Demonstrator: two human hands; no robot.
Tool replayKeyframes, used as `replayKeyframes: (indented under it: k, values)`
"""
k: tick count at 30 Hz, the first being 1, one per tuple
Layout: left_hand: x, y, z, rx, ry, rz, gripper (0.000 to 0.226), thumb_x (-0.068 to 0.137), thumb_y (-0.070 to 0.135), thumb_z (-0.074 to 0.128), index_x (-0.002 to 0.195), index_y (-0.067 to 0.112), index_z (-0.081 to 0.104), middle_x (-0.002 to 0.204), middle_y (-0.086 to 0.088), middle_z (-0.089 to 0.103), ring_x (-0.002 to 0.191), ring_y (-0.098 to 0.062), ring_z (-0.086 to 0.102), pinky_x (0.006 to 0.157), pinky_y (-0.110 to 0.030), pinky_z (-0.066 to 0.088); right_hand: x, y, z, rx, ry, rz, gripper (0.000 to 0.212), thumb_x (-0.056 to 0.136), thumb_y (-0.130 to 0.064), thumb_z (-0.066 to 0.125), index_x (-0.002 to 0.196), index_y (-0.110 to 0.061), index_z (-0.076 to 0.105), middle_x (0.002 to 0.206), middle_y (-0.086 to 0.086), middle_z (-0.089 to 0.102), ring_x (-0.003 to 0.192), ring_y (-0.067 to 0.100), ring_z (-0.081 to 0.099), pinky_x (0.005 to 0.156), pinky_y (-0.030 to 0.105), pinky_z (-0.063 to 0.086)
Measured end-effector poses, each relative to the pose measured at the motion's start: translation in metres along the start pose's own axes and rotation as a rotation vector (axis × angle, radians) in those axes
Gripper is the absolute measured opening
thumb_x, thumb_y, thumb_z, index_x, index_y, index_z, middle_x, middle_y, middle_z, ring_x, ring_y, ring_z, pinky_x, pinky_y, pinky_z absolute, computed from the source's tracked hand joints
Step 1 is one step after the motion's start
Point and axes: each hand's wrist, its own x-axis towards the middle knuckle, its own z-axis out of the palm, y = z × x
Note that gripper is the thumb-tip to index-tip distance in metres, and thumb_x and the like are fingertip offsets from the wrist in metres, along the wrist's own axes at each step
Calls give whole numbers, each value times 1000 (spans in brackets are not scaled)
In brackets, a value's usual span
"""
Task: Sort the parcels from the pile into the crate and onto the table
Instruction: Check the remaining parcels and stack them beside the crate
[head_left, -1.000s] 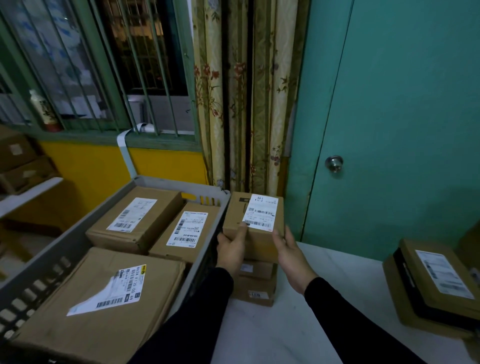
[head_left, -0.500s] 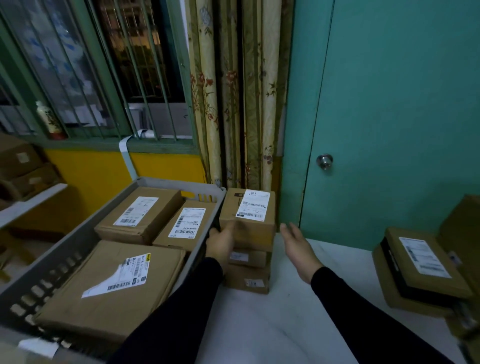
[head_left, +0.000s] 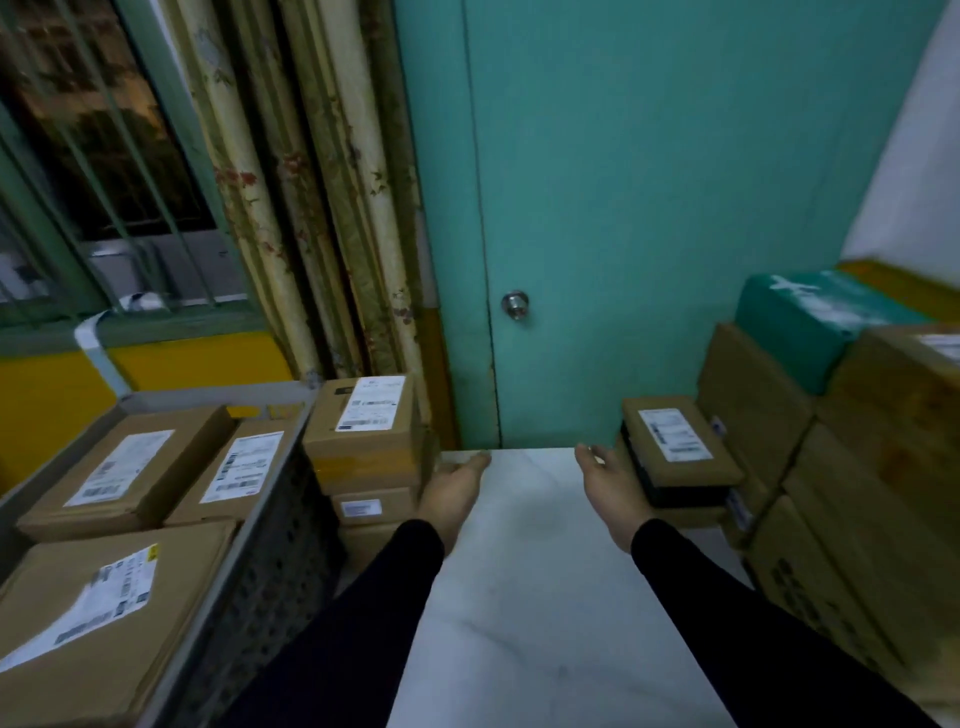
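Note:
A grey crate (head_left: 270, 525) at the left holds three labelled cardboard parcels (head_left: 130, 467). Beside it on the white table (head_left: 524, 597) stands a stack of small boxes, the top box (head_left: 366, 421) with a white label. My left hand (head_left: 452, 491) hovers open just right of that stack, holding nothing. My right hand (head_left: 610, 486) reaches open toward a flat labelled parcel (head_left: 675, 447) at the edge of the pile (head_left: 831, 467) on the right; its fingers are near the parcel's left side, and contact cannot be told.
The pile on the right has large cardboard boxes and a teal wrapped package (head_left: 810, 322) on top. A teal door (head_left: 649, 208) with a knob stands behind the table. Curtains (head_left: 311, 208) and a barred window are at the back left.
Both hands have let go of the top box on the stack. The view has swung right, and my right hand has moved across the table toward the flat parcel.

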Motion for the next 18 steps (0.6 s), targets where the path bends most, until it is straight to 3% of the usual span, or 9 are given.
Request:
replayKeyframes:
  k: [2, 5, 12, 18]
  values:
    - [4, 0, 24, 76, -30, 3, 55, 102, 49, 51, 139, 9, 50, 132, -13, 59, 106, -25, 60, 82, -31, 44, 3, 11, -23, 20, 57, 3, 50, 104, -38, 51, 146, -9, 50, 149, 11, 51, 136, 30, 48, 103, 32, 37]
    - [13, 1, 67, 157, -85, -5, 62, 101, 51, 51, 141, 4, 48, 149, -20, 47, 133, -36, 48, 109, -45, 43, 12, 33, -65, 20, 155, 0, 44, 106, -29, 50, 142, -5, 53, 144, 13, 54, 133, 33, 49, 102, 35, 39]
    - [47, -7, 135, 202, -207, -29, 66, 98, 56, 52, 145, 10, 44, 147, -13, 48, 132, -32, 47, 108, -41, 39, 38, 76, -121, -39, 242, 104, 41, 106, -34, 48, 130, -3, 59, 131, 13, 63, 117, 35, 58, 104, 50, 46]
    - [80, -14, 192, 243, -278, -50, 54, 101, 45, 52, 138, 6, 49, 143, -17, 52, 130, -34, 50, 107, -42, 41, 82, 102, -141, -70, 286, 98, 37, 105, -33, 48, 132, -9, 57, 128, 13, 63, 114, 33, 60, 101, 50, 50]
